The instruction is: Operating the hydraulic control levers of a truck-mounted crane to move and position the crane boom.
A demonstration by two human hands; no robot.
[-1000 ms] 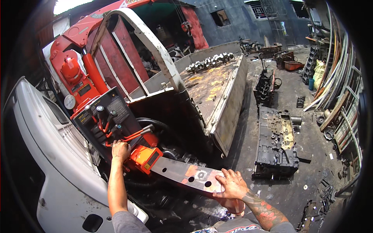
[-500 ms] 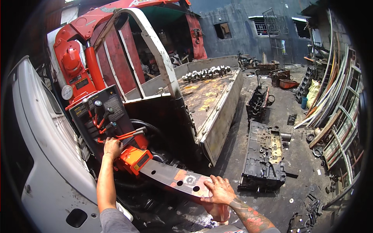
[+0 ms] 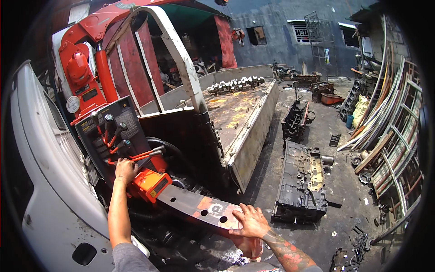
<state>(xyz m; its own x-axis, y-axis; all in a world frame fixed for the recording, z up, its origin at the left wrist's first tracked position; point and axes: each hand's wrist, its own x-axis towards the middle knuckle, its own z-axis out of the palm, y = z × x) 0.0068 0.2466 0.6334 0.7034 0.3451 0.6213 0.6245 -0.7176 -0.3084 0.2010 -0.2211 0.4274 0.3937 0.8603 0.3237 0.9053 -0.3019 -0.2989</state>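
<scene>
That outrigger beam (image 3: 199,207) sticking out from under the crane's control panel (image 3: 111,131) is looking heavy, rigid steel, so he's pressing his right hand (image 3: 250,221) flat on its far end while his left hand (image 3: 125,170) is gripping the levers (image 3: 144,155).

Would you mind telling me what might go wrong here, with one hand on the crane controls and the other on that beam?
The right hand lies flat on the grey perforated steel beam; if the beam shifts, fingers may be pinched. The left hand is at the red control levers, packed closely, so a neighbouring lever might get nudged. The ground looks dark and oily, with engine blocks nearby: a slip hazard.
</scene>
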